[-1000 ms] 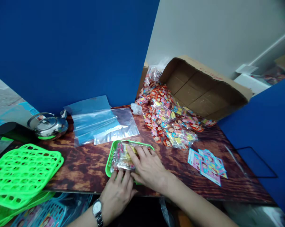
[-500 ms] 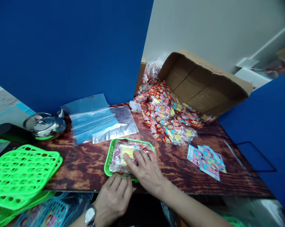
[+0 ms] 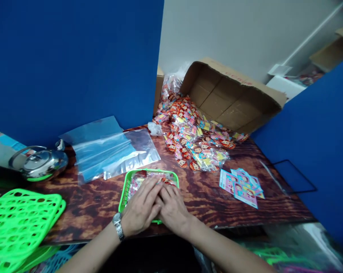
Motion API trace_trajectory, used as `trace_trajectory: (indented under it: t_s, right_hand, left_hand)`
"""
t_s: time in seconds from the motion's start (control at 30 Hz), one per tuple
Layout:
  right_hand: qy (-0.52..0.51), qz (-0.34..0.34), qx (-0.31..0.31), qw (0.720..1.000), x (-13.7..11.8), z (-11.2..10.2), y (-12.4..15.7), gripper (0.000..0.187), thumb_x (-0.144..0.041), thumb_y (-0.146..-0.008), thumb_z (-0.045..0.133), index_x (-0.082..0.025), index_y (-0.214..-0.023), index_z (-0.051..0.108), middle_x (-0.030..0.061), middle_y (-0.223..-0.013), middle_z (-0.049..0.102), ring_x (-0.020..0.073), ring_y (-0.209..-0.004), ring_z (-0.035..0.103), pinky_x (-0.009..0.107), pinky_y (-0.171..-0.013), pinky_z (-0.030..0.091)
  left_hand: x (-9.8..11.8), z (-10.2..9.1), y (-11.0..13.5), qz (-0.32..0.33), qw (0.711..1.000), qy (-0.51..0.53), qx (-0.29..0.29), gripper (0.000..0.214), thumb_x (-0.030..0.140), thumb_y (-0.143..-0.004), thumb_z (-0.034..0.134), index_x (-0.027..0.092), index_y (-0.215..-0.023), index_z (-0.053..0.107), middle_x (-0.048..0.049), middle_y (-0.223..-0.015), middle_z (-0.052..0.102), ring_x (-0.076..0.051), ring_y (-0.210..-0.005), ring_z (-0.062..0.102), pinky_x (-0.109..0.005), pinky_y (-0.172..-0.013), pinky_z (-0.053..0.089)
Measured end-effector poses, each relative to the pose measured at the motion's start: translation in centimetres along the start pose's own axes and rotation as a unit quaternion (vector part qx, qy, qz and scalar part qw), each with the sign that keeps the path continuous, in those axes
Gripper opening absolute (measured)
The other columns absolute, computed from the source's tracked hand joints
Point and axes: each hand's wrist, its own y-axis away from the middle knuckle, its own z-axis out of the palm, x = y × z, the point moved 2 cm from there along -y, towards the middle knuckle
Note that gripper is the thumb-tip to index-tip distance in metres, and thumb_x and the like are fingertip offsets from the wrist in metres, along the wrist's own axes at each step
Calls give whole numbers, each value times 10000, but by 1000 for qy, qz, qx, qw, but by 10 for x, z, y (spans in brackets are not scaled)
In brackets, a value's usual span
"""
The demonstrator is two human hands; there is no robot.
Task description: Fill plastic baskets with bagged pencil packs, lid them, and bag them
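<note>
A small green plastic basket (image 3: pixel 124 194) sits at the table's front edge, filled with clear-wrapped packets (image 3: pixel 135 182) with coloured prints. My left hand (image 3: pixel 141 204), a watch (image 3: pixel 118 223) on its wrist, lies over these packets with fingers stretched forward. Beside it, my right hand (image 3: pixel 173 209) also rests on the packets, its fingers extended and touching the left hand. Both palms face down and hide most of the basket's contents and its front rim.
A heap of wrapped packets (image 3: pixel 188 129) spills from a tipped cardboard box (image 3: pixel 231 94). Printed cards (image 3: pixel 242 185) lie to the right. Clear plastic bags (image 3: pixel 111 151), a metal kettle (image 3: pixel 43 163) and green perforated lids (image 3: pixel 23 223) are on the left.
My left hand has moved from the basket's front edge up onto the packets, beside the right hand. The right hand stays on the packets. The camera view has shifted slightly.
</note>
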Motion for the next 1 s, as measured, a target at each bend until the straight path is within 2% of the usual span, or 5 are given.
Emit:
trace_trajectory:
  t_s: [0.2,0.33,0.47,0.73,1.0]
  right_hand:
    - [-132,16,-35,990,10,-22,-5,372,-243,-854,502,-116,-1204,501,134,-1159,563,243,-1065,481,428,-936,419]
    - [-145,9,-100,984,18,-34,-16,354,-206,-868,497,-155,-1218,508,105,-1145,578,226,-1029,505,403,-903,454]
    - [-146,-27,-126,981,27,-41,-28,335,-247,-899,493,-159,-1222,510,109,-1132,584,215,-1025,527,378,-891,465]
    - [-99,-51,-174,978,37,-41,-48,340,-263,-910,486,-149,-1229,514,110,-1175,578,221,-1061,529,377,-910,461]
    - [-121,-43,-156,979,44,-36,-53,337,-302,-926,464,-153,-1222,528,111,-1151,574,196,-1020,536,345,-881,464]
  left_hand:
    - [-1,-7,1,-15,998,23,56,293,84,-851,479,67,-1143,487,-193,-1182,509,-276,-1276,384,-471,-1025,404]
    - [11,-10,7,62,985,-94,129,220,54,-827,507,96,-1027,588,-135,-1069,580,-296,-1213,433,-563,-1044,327]
    - [22,-14,18,68,971,-166,160,266,53,-847,463,144,-1011,651,-105,-1059,591,-253,-1183,445,-498,-1051,333]
    - [21,-3,35,7,974,-181,136,319,137,-823,582,220,-1128,623,-99,-1277,510,-285,-1237,401,-559,-1054,301]
    - [23,-3,30,-24,978,-180,106,362,233,-779,673,221,-1136,612,-134,-1258,517,-336,-1293,336,-607,-1038,288]
